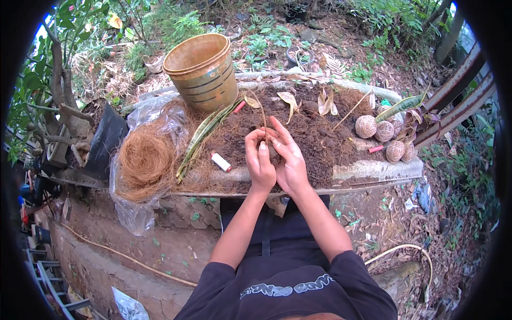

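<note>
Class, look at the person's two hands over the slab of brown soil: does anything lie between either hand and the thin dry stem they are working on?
Nothing visible does. The left hand and right hand meet around the foot of the thin stem, fingers already on it. The white roll and long leaf lie off to the left.

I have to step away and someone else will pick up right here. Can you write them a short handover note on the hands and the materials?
Left hand and right hand: together over the soil heap, fingers closed in a shared grip on a small clump of soil; a thin stalk rises from it.
Materials: coconut fibre on a plastic sheet at left; long green leaves beside it; small white spool near the left hand; tan pot behind.
Done: four fibre-wrapped balls sit at right.
Left: the clump in hand shows no fibre wrap yet.
</note>
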A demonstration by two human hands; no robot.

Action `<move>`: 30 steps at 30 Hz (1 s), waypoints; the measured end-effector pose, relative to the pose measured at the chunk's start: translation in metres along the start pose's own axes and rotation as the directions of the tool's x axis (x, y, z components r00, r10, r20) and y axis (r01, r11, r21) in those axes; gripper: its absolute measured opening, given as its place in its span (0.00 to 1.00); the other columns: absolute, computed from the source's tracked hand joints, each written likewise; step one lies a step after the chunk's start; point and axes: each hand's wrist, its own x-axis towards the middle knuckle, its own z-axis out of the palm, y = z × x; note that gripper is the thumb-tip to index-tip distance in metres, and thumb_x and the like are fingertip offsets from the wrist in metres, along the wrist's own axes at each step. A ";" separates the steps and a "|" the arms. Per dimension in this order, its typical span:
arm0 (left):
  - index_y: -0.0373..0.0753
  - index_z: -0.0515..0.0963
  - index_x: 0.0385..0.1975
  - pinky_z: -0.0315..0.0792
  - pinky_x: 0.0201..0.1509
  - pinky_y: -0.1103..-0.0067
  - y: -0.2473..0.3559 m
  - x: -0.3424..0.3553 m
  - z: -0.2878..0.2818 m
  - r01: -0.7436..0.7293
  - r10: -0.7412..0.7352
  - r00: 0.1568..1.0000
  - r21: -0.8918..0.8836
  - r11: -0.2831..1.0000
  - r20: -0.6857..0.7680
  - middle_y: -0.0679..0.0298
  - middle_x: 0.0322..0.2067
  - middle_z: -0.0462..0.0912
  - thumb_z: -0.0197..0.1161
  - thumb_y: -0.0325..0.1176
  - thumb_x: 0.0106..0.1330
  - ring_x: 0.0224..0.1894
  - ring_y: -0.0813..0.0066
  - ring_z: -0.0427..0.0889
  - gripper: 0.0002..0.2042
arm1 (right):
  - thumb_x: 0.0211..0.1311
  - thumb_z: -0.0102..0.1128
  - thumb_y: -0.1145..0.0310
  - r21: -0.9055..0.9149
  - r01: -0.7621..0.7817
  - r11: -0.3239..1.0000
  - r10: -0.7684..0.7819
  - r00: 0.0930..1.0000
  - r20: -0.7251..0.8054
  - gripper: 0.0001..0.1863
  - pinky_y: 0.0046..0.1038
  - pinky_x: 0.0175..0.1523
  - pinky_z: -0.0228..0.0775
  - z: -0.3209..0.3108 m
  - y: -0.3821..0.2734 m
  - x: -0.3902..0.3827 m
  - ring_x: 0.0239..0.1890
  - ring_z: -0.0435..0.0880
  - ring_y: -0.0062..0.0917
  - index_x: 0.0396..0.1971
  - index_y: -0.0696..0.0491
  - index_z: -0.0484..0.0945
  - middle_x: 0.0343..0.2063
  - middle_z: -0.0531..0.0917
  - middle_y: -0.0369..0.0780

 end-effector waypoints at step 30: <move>0.35 0.74 0.47 0.71 0.62 0.70 0.028 0.030 0.001 0.586 -0.524 0.805 -0.510 0.630 0.277 0.56 0.48 0.79 0.41 0.48 0.79 0.54 0.67 0.78 0.21 | 0.54 0.70 0.65 -0.829 0.558 0.030 -0.473 0.739 0.480 0.28 0.53 0.73 0.50 -0.024 -0.001 -0.002 0.70 0.65 0.47 0.57 0.53 0.78 0.60 0.78 0.40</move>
